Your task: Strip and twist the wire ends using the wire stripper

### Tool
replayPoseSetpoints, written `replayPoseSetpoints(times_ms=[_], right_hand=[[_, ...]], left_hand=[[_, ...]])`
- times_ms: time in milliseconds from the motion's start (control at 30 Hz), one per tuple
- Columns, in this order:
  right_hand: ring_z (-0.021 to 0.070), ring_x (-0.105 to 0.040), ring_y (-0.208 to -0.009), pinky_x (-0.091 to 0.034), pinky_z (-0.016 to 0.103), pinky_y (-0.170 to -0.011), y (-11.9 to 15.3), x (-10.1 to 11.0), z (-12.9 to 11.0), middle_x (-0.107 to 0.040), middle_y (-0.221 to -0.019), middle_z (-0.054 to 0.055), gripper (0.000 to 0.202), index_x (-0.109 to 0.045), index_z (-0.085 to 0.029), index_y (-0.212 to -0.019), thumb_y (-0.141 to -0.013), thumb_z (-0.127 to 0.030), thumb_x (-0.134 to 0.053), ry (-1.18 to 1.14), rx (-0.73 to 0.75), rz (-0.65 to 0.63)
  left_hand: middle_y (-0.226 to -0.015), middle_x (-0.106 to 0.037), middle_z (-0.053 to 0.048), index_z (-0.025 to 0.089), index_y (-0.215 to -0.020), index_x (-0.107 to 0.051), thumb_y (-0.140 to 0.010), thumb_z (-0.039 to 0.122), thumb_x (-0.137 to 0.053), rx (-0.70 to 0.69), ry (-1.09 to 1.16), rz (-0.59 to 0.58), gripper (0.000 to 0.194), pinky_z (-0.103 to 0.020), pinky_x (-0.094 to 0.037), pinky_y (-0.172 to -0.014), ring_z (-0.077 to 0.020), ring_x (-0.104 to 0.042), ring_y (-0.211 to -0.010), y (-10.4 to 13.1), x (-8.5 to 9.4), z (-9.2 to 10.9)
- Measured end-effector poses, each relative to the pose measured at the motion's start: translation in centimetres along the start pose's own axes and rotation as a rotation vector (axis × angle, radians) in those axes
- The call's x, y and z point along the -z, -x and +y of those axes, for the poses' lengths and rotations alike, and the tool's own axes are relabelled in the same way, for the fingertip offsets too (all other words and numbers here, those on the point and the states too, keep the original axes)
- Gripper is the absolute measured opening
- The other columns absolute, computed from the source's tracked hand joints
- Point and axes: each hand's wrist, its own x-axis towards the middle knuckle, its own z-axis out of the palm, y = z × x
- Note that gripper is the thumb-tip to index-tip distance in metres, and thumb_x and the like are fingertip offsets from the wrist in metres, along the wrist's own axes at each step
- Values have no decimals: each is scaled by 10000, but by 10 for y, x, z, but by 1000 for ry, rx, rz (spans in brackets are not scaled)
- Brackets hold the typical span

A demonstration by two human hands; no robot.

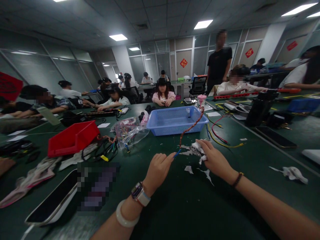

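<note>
- L hand (160, 170): fingers curled in, thumb + index pinching blue tip (177, 153) of braided cable (190, 128); smartwatch (140, 194) & pale bangle (127, 215) on that arm.
- Braided cable: reddish-brown, runs up from L hand in a curve, past R side of blue basket (176, 130), to pink piece (201, 100) at basket's R end.
- R hand (215, 158): fingers close tog., touching crumpled white scrap (197, 149); can't tell if it's pinched or just pressed. Dark bracelet (237, 179) on wrist.
- Small white pcs (189, 169) on green table (172, 213), just below the hands in view; another white scrap w/ thin tail (295, 174) further R.
- Blue basket: mesh sides, upright, beyond the hands.
- Yellow, red & blue leads (220, 138) R of basket.
- L of basket: clear bag (130, 131) w/ wires inside, then red bin (73, 138); dark cables (107, 150) nr bin.
- Near L: phone (53, 198) lying flat, pinkish-white glove (32, 180) beside it.
- Bkgd: person in pink (163, 95) seated across table; person in black (219, 63) standing, back R.
</note>
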Motion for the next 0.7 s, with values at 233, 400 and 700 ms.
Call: replayPoseSetpoints(times_ms=[233, 400, 700], right_hand=[[246, -552, -1130, -461, 397, -951, -1, 2, -5, -437, -1389, 123, 756, -342, -204, -1411, -684, -15, -432, -11, -45, -32], [242, -510, -1173, -413, 380, -984, -2, 1, -4, -486, -1332, 123, 684, -395, -173, -1376, -714, -6, -435, 0, -34, -41], [204, -597, -948, -439, 293, -784, -2, 9, -10, -597, -1147, 99, 383, -576, -204, -1169, -830, -106, -425, 77, -70, -112]], left_hand=[[-750, -561, -28, 137, -1191, -581, -987, 216, -378, -41, 29, -40, 298, -290, -419, -638, -159, -491, -695, 0, -1, 2], [-832, -610, -57, 140, -1203, -569, -985, 228, -377, 46, 139, -102, 303, -307, -465, -675, -171, -535, -753, 1, -3, 3], [-990, -679, -49, 177, -1050, -631, -975, 311, -406, 327, 571, -339, 272, -305, -483, -824, -170, -620, -900, -3, 2, 10]])
